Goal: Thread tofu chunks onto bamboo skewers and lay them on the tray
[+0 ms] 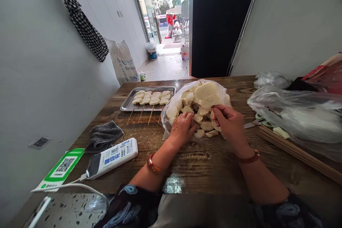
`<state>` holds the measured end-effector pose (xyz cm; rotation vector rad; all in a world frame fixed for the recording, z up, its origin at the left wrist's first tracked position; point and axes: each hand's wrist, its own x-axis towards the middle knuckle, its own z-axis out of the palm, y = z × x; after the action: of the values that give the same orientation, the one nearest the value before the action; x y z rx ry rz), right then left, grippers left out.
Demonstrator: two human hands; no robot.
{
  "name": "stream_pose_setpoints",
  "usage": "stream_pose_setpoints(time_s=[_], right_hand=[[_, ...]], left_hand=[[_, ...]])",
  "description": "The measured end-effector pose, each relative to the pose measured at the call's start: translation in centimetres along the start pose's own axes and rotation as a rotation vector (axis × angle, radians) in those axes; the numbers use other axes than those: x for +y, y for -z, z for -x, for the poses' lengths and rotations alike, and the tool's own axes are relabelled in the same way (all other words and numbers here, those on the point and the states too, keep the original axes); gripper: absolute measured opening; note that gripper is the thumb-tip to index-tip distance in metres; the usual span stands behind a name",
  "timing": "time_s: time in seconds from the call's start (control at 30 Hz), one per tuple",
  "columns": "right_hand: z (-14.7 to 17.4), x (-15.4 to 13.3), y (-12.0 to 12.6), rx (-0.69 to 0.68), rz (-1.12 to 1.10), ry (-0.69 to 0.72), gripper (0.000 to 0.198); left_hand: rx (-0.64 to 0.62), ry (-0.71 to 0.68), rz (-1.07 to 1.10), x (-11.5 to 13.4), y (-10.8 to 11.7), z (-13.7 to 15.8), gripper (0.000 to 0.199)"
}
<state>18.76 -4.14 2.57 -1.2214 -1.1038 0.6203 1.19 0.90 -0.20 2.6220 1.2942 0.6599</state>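
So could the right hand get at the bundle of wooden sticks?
Probably yes: the bundle lies to the right hand's right, its near end uncovered, though that hand seems occupied holding skewered slices.

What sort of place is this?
Likely a small street-front snack shop: oval, pale slices on thin wooden skewers lie on a shiny rectangular metal tray, a green-and-white QR-code card sits at the left, and a tall clear-glass entrance faces a street.

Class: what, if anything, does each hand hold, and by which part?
The right hand holds skewered pale slices by their near edge. The left hand touches loose slices in the bag; whether it grips one cannot be told.
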Motion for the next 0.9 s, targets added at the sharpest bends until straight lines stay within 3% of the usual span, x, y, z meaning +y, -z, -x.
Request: stream_pose_setpoints(time_s=[0.13, 0.3, 0.43, 0.57, 0.7, 0.8, 0.9], right_hand=[[0.1, 0.3, -0.3, -0.023, 0.019, 0.009, 0.028], [0.1, 0.3, -0.5, -0.047, 0.054, 0.028, 0.030], [0.1, 0.2, -0.5, -0.053, 0.039, 0.008, 0.029], [0.1, 0.1, -0.4, -0.051, 0.052, -0.008, 0.029], [0.6, -0.1, -0.5, -0.092, 0.087, -0.048, 0.030], [1.1, -0.2, -0.8, -0.166, 0.147, -0.068, 0.030], [1.6, -0.1, -1.2, -0.296, 0.209, -0.054, 0.029]], left_hand=[[0.023, -0.020, 0.042, 0.2, -0.4, -0.4, 0.040], [0.062, -0.057, 0.185, 0.1, -0.5, -0.8, 0.025], [0.188, 0.086, 0.534, -0.4, 0.2, -1.1, 0.019], [0.253, 0.350, 1.073, -1.0, 2.0, -0.9, 0.025], [0.341, 0.492, 1.567, -1.4, 4.2, -0.4, 0.028], [0.373, 0.516, 1.748, -1.8, 5.4, -0.1, 0.044], [0.419, 0.526, 1.824, -2.2, 5.8, 0.0, 0.041]])
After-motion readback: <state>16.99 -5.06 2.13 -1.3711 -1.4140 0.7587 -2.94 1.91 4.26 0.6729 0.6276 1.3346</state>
